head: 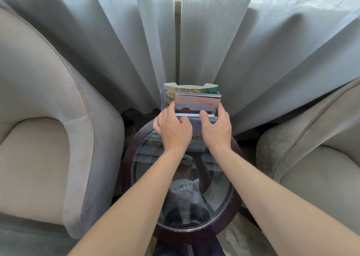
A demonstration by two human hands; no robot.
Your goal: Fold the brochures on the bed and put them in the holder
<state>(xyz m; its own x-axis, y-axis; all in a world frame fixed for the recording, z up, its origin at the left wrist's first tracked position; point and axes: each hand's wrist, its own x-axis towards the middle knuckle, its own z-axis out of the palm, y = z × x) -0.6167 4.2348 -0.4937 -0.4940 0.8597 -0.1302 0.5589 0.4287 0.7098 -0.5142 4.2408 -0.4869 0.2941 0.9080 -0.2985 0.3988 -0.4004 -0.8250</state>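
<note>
Clear acrylic holder [163,100] at the far edge of a round glass-topped side table [224,177], tight against grey curtains [116,51]. Upright in its rear tier, folded brochures [197,103], the front one with a red building and orange lettering. Left hand [172,128] curled round that stack's left edge, thumb on its face. Right hand [216,128] likewise pinching the right edge. Beige armchairs [39,119] either side of the table.
</note>
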